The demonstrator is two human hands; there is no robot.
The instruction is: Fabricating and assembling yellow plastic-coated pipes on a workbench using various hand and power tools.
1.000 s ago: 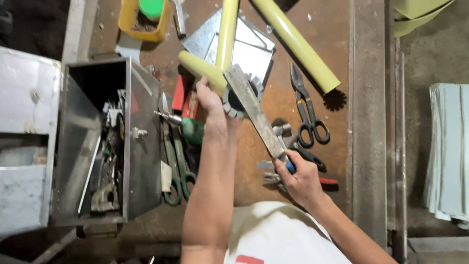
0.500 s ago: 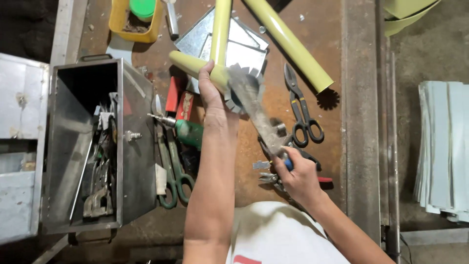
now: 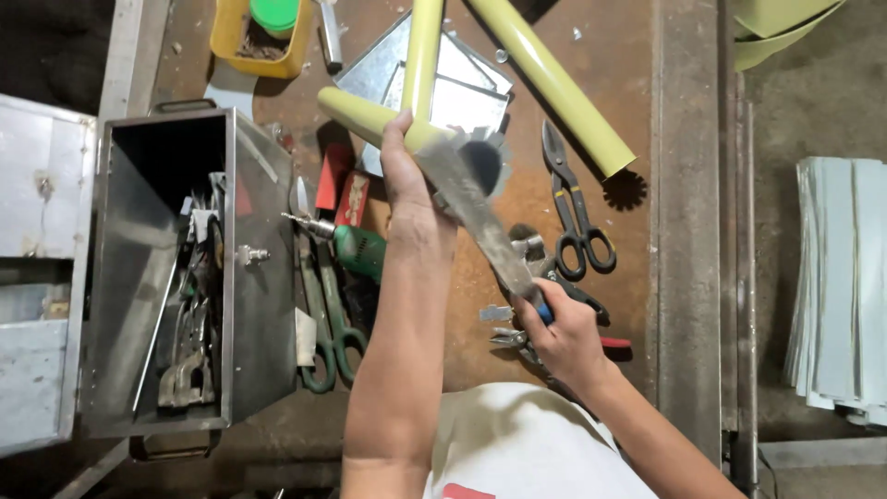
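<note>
My left hand (image 3: 411,189) grips a short yellow-green tube (image 3: 365,115) whose near end has a notched, flared metal rim (image 3: 490,152). My right hand (image 3: 564,337) holds a flat metal bar (image 3: 471,208) by its blue handle, and the blade lies against the tube's flared end, blurred by motion. Both hands are over a rusty brown workbench (image 3: 504,305).
An open metal toolbox (image 3: 254,305) full of tools stands at left. Green-handled snips (image 3: 328,319) and a green drill (image 3: 356,249) lie beside it. Black tin snips (image 3: 573,208), two long yellow-green tubes (image 3: 554,83), sheet-metal pieces (image 3: 462,74) and a yellow tray (image 3: 236,42) lie farther off. Stacked sheets (image 3: 841,286) at right.
The bar in my right hand has swung against the tube's flared end and is now blurred. My left hand keeps hold of the tube, and the view has shifted a little.
</note>
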